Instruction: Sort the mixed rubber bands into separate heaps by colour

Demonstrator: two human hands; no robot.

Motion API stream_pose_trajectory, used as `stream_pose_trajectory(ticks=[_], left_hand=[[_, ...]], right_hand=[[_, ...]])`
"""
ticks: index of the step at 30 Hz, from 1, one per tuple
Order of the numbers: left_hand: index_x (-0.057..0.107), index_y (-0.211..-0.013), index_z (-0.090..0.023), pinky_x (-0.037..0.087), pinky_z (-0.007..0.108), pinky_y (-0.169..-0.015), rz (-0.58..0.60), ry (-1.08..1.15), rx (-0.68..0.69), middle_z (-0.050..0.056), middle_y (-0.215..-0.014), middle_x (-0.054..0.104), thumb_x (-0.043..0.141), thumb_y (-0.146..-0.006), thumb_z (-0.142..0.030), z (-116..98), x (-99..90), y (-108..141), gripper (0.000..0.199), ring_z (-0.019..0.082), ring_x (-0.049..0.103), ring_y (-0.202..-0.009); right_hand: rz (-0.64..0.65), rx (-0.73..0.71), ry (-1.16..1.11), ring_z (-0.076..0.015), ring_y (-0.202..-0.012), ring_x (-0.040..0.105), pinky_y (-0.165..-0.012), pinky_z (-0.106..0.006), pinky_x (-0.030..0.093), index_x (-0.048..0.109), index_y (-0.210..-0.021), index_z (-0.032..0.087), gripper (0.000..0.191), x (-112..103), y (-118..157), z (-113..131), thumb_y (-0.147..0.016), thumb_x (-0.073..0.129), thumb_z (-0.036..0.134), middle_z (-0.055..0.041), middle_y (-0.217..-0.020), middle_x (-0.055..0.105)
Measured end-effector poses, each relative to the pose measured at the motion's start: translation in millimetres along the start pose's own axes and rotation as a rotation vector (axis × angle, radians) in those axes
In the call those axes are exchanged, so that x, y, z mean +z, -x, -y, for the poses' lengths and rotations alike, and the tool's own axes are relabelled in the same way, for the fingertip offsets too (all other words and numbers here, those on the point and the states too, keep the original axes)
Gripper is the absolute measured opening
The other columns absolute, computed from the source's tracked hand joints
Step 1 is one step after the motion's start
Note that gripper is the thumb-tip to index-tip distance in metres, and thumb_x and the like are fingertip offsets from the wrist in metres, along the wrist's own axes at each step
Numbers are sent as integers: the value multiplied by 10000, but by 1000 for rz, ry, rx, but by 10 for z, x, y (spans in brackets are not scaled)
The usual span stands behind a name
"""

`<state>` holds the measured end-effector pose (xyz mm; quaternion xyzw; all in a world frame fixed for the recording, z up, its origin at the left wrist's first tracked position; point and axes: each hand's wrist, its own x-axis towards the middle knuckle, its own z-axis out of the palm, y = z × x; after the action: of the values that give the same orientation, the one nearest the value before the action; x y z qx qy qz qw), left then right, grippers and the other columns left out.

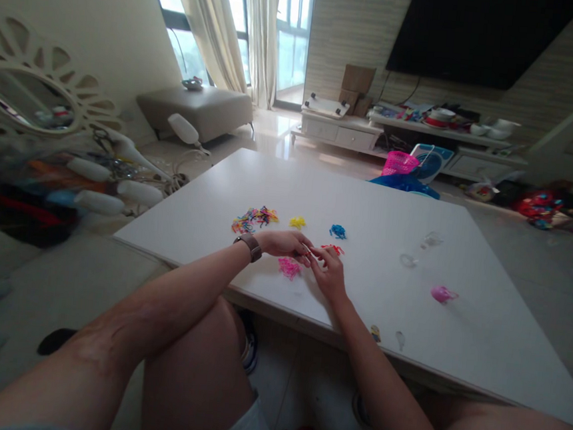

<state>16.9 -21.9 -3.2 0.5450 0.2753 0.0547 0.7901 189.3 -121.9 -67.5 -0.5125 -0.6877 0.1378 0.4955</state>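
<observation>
Over the white table (389,244), my left hand (286,244) and my right hand (329,272) meet at the fingertips. The fingers of both are pinched together, and whatever is between them is too small to make out. Just below my left hand lies a pink pile (289,269) of small pieces. A red pile (333,249) is partly hidden behind my right hand. Farther back are a yellow pile (296,222) and a blue pile (338,231). Mixed multicoloured pieces (253,219) lie to the left.
To the right on the table are a pink object (443,294), a clear ring (407,260) and a clear packet (431,240). Near the front edge lie a small yellow figure (375,333) and a clear piece (400,339). A white lamp (118,190) stands left.
</observation>
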Motion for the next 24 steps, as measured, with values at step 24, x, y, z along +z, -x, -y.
stream_pose_trajectory(ticks=[24], left_hand=[[607,-733,-98,515,210,-593,-242,-68,12,205,-983,767,798,-816,-252,-63,-161,125,259,160,738,-734]], right_hand=[[-451,273,211,-207,-699,565,-696,-339,455,627,-791,215,46,-240,-48,-312,-823,603,238,-36,-752,656]])
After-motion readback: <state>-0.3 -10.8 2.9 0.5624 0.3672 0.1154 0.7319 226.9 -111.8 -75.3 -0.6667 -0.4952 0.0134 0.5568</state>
